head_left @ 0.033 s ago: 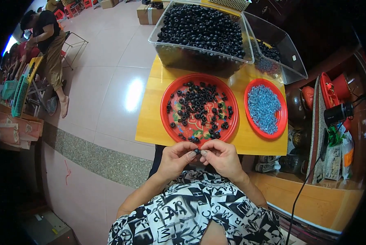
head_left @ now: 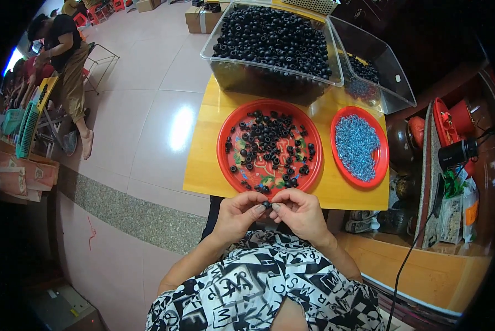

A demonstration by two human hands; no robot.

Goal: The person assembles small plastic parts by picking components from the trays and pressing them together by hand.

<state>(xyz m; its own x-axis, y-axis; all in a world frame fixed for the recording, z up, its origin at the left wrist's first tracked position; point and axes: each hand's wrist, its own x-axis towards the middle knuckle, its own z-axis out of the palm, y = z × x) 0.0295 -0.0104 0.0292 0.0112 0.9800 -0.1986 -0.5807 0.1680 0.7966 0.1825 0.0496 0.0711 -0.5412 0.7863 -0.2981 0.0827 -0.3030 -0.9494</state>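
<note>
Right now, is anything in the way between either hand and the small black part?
Nothing visible: the left hand and right hand meet at the black part, fingertips on it, nearer the body than the red tray.

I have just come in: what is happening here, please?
A person holds a small black part between left hand and right hand, by the yellow table's near edge. Similar black pieces lie on the round red tray ahead; the smaller red tray to its right holds bluish bits. Behind stands a clear bin of black parts.
</note>
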